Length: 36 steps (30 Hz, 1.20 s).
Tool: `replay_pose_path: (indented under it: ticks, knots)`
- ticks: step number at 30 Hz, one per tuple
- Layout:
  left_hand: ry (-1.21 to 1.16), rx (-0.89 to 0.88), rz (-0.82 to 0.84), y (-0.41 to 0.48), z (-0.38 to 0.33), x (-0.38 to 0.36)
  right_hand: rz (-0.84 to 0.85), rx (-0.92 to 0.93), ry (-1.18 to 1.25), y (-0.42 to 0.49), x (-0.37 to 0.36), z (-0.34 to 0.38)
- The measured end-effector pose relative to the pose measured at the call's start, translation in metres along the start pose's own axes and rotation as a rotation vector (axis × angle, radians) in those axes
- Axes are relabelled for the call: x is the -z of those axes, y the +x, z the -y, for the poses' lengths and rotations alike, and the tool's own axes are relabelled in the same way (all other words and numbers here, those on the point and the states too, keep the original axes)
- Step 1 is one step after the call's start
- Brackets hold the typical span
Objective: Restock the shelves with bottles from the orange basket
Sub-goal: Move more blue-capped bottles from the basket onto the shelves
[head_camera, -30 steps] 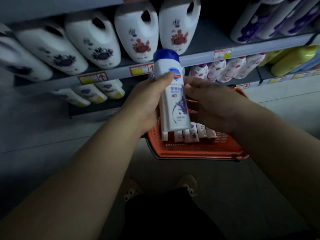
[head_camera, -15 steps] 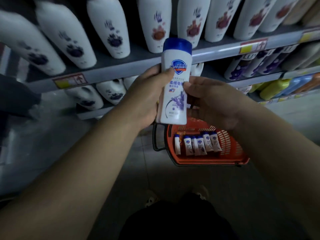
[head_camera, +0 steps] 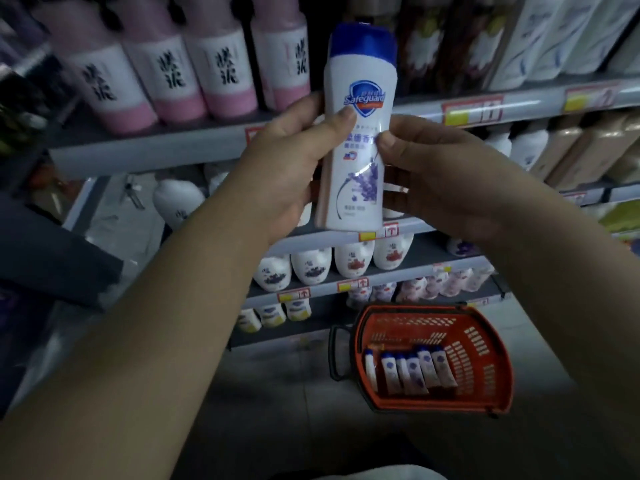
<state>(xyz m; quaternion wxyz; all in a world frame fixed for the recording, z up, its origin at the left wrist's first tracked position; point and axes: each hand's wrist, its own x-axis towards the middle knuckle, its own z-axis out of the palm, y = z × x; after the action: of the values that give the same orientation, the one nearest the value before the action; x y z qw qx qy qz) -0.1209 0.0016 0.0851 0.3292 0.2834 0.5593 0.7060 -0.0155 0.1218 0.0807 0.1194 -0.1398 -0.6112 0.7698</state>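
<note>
Head view: L hand [head_camera: 291, 168] & R hand [head_camera: 446, 181] both grip upright bottle [head_camera: 358, 133]; arms raised.

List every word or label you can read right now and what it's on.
"Safeguard": on the blue shield logo of the held bottle.
Chinese lines below it on that bottle: too blurred.
Black characters on the pink bottles: blurred, unreadable.
Print on the price tags: blurred.
Labels on the bottles in the orange basket: too small.
</note>
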Motion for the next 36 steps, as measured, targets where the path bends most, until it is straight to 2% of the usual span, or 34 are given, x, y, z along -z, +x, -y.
replay_pose_path:
  ticks: [8,15,22,25,31,36]
  knots:
    - [0.102,-0.162,0.044,0.000,-0.072,0.020,0.066,0.147,-0.089,0.016,-0.040,0.063]
    - [0.064,-0.297,0.038,0.022,-0.118,0.025,0.141,0.254,-0.081,0.041,-0.052,0.113]
    - [0.048,-0.407,0.008,0.065,-0.160,0.027,0.149,0.365,-0.129,0.088,-0.050,0.159]
    - [0.046,-0.479,-0.040,0.087,-0.183,0.029,0.149,0.435,-0.155,0.113,-0.054,0.186]
    - [0.114,-0.625,-0.236,0.134,-0.231,0.046,0.163,0.564,-0.243,0.171,-0.068,0.239]
    - [0.162,-0.663,-0.313,0.166,-0.252,0.064,0.084,0.644,-0.309,0.215,-0.081,0.256]
